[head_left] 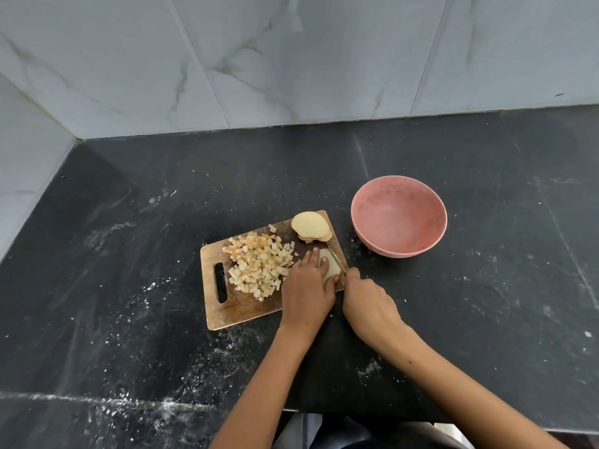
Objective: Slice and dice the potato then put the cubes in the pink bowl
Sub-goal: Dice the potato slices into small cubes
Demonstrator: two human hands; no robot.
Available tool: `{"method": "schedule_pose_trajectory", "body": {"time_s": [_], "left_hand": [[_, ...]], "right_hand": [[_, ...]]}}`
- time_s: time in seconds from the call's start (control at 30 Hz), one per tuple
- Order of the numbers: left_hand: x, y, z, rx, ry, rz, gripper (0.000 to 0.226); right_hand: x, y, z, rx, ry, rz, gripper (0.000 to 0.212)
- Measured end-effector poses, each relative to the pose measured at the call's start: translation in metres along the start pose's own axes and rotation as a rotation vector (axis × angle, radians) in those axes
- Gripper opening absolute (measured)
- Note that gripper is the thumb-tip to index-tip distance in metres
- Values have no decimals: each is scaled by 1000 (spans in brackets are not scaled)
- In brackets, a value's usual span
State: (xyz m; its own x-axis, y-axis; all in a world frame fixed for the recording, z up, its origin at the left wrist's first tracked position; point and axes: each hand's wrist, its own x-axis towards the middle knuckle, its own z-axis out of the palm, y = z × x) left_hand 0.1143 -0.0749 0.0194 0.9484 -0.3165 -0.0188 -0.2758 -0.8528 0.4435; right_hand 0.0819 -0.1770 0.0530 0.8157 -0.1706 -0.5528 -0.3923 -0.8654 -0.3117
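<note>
At frame centre, the left hand [308, 288] presses flat with straight fingers on a pale potato slice [331, 270] lying on the wooden cutting board [240, 309]. The right hand [368, 303] grips a thin-bladed knife [335, 256] cutting it. Diced cubes [259, 264] are heaped left of the slice; the pink round bowl [399, 215] sits right on the black counter [129, 286].

Black counter [129, 286]: board [240, 311], bowl [399, 216]

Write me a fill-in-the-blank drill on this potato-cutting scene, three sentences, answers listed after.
1. The cubes lie heaped on the wooden ____.
2. The pink bowl holds ____ cubes so far.
3. The knife is held by the ____ hand, while the other hand presses a slice flat.

Answers: board; no; right
</note>
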Motion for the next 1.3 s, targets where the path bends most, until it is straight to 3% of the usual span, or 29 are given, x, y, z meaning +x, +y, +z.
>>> {"method": "schedule_pose_trajectory", "body": {"time_s": [0.23,0.43,0.57,0.7,0.9,1.1,1.3], "left_hand": [[0,4,1,-1,5,-62,44],[0,2,1,-20,30,-52,42],[-3,-6,4,-35,24,-6,42],[-6,-15,6,-30,43,24,43],[-8,-16,8,-16,84,27,39],[-6,-19,17,-3,129,32,32],[-3,-18,20,21,143,32,33]], "right_hand": [[-9,18,2,-48,-91,30,31],[-37,46,12,-33,-99,8,4],[-45,47,6,64,-32,-36,22],[-33,32,-3,101,37,-81,23],[-7,6,0,37,0,-35,17],[2,-7,9,-45,14,10,24],[-11,10,13,-73,-68,54,25]]}}
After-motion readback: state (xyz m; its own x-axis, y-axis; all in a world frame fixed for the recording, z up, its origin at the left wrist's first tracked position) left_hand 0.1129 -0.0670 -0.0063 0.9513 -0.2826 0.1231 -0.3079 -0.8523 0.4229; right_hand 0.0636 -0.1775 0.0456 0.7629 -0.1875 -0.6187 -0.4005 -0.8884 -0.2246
